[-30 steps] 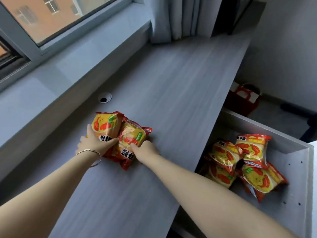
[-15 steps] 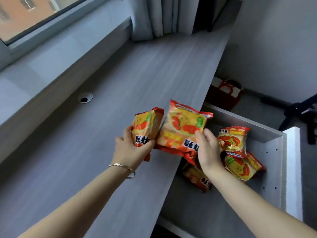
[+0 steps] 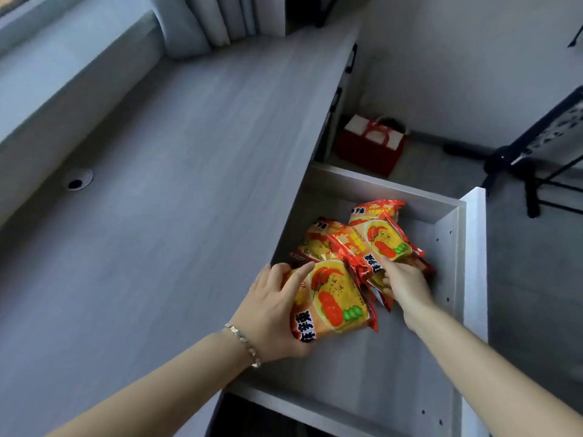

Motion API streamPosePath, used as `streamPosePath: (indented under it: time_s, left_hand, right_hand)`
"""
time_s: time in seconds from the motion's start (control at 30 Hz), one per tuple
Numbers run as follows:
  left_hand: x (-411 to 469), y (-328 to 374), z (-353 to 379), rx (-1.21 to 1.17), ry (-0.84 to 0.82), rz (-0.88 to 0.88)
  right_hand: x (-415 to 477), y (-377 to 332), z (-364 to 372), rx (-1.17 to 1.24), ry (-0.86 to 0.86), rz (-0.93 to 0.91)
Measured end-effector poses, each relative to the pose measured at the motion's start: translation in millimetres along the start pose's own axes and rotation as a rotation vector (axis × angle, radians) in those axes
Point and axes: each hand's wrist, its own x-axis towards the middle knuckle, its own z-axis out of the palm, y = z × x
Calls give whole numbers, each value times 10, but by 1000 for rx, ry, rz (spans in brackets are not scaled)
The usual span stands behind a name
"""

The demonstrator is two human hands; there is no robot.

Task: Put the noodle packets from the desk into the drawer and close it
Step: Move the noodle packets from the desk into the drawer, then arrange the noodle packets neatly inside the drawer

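Observation:
The white drawer [image 3: 385, 187] stands pulled out to the right of the grey desk [image 3: 157, 184]. My left hand [image 3: 271, 313], with a bracelet at the wrist, grips an orange-and-yellow noodle packet [image 3: 334, 301] just over the drawer's near left part. My right hand [image 3: 405, 283] holds a second noodle packet [image 3: 386, 239] lower down, resting on a pile of several more packets [image 3: 321, 241] inside the drawer. Part of that pile is hidden under the held packets.
A round cable hole [image 3: 79, 179] sits in the desktop at the left, below the window sill. A red bag [image 3: 372, 143] stands on the floor beyond the drawer. Black stand legs [image 3: 520, 171] spread at the far right. Curtains [image 3: 217, 17] hang at the desk's far end.
Both hands lifted the two packets off the desk and carried them right, over and down into the open drawer. The desktop where they lay is bare now.

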Motion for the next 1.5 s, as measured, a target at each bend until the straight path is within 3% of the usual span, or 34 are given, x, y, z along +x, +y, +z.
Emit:
streamPosePath:
  time_s: [0.07,0.13,0.27,0.37,0.53,0.7,0.77,0.87,0.97,1.07,1.13,1.27,1.4,1.5]
  left_hand:
    - [75,62,165,110,25,90]
    - [115,71,301,144,-8,130]
    - [112,5,590,223,-248,86]
    - [36,-44,783,337,-506,-51]
    - [-3,-249,1128,248,-598,-334]
    - [48,-302,1237,69,-435,-621]
    - [77,-303,1274,56,-402,-591]
    - [80,-326,1351,208,-501,-471]
    - [127,-346,1391,230,-582,-495]
    - [237,-334,1367,176,-568,-563]
    - [290,-313,1325,-15,-419,-678]
    - [441,-190,1160,-698,-9,-987]
    - [595,-102,1051,-1294,59,-1342]
    - [630,-24,966,-1611,62,-1419]
  right_hand:
    - [-184,57,-48,-33,-308,-20]
    - [-256,236,-72,-87,-494,0]
    - [-231,636,-38,-176,-549,112]
    - [-310,865,193,-298,-626,177]
    - [-240,1211,692,-289,-588,155]
    - [-224,1351,1009,-446,-498,36]
    - [-197,1335,972,-462,-583,36]
    - [-76,1319,816,-421,-652,174]
    - [45,1283,666,-279,-439,324]
    - [125,1205,595,-178,-283,251]
    - [138,1087,605,-94,-295,235]
    - [170,956,706,-61,-186,271]
    - [73,949,709,-42,-199,223]
    - [-71,855,587,93,-375,205]
